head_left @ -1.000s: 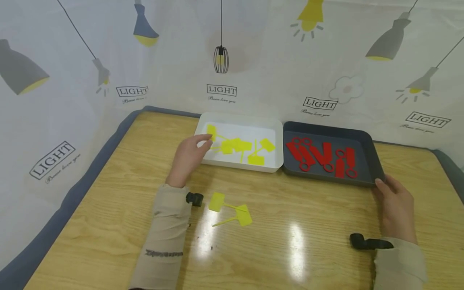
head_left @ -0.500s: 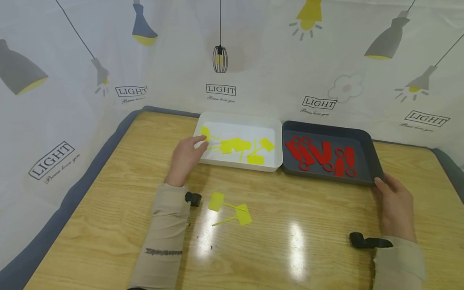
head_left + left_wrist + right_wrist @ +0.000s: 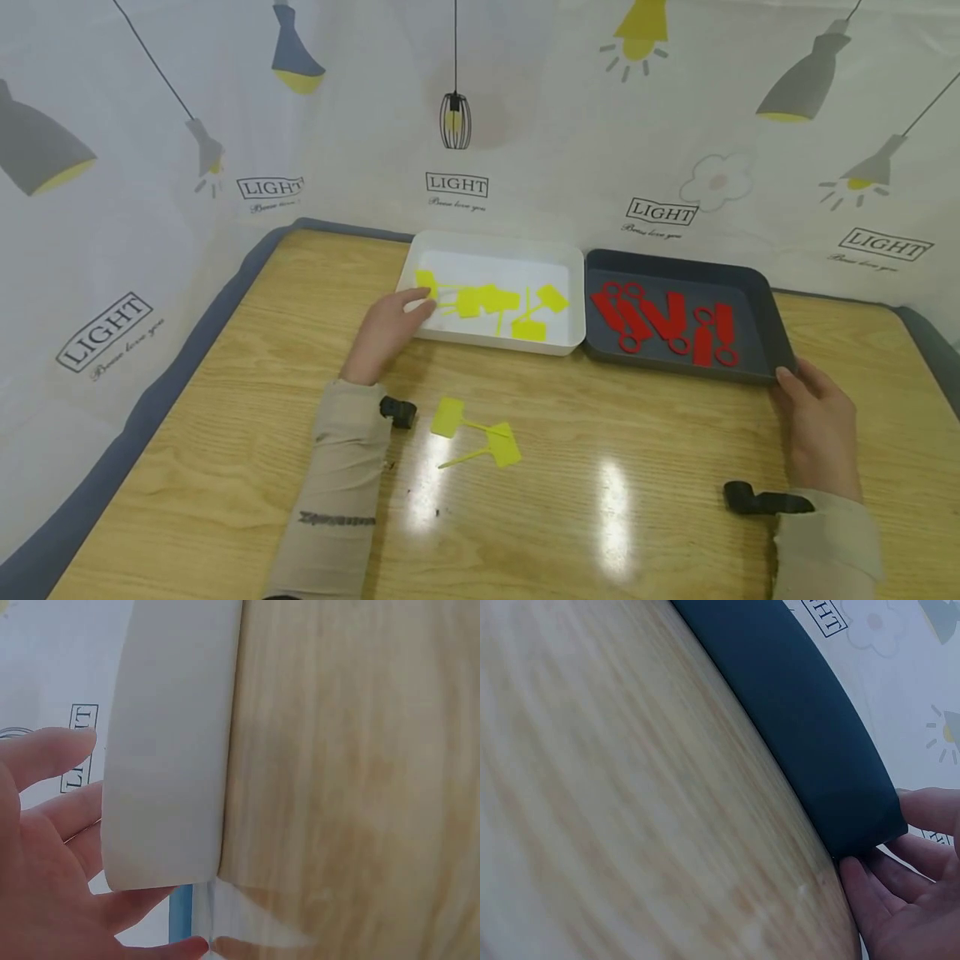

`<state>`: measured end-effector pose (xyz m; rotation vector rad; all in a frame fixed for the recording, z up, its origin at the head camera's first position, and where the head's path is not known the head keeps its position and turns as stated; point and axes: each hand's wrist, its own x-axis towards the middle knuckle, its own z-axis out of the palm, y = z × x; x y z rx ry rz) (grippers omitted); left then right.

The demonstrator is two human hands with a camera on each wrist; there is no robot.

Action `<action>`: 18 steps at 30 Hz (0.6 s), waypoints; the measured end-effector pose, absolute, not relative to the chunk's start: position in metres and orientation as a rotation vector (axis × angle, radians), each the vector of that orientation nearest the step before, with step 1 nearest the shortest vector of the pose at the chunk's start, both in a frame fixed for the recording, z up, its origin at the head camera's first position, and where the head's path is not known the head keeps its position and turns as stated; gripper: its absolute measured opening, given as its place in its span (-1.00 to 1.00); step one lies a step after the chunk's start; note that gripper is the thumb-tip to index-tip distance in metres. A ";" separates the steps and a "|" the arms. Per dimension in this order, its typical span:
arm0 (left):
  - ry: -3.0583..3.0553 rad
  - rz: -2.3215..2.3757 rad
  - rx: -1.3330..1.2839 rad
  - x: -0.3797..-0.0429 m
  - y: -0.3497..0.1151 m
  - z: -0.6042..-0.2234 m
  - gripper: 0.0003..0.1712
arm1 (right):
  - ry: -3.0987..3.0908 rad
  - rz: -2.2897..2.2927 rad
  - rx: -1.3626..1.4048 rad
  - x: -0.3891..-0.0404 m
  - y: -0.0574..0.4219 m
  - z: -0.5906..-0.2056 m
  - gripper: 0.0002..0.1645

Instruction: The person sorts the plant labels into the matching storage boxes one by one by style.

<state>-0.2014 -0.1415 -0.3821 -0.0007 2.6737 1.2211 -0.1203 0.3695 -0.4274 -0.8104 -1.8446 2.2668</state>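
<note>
My left hand [image 3: 392, 327] reaches over the left end of the white tray [image 3: 498, 346], its fingers lightly bent and spread in the left wrist view. Its index fingertip is right at a yellow plant label [image 3: 425, 281]. More yellow plant labels [image 3: 487, 300], flat plates on thin stems, overlap in the tray. My right hand [image 3: 821, 425] holds the near right corner of the dark grey tray [image 3: 757, 283]. In the right wrist view its fingers lie around that corner. Several red tags [image 3: 670, 321] with ring ends lie inside this tray.
Two yellow plant labels [image 3: 480, 433] lie on the wooden table [image 3: 555, 517] in front of the white tray. Both trays stand side by side near the back edge. Behind them hangs a white curtain [image 3: 525, 125] printed with lamps.
The yellow plant label by my left fingertips shifted left with the hand, then slightly down towards me. My right hand and the trays have hardly moved.
</note>
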 end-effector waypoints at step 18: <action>2.628 1.153 0.049 -0.205 -0.144 -0.392 -0.44 | -1.879 2.236 -0.846 -0.121 0.369 -0.427 -0.15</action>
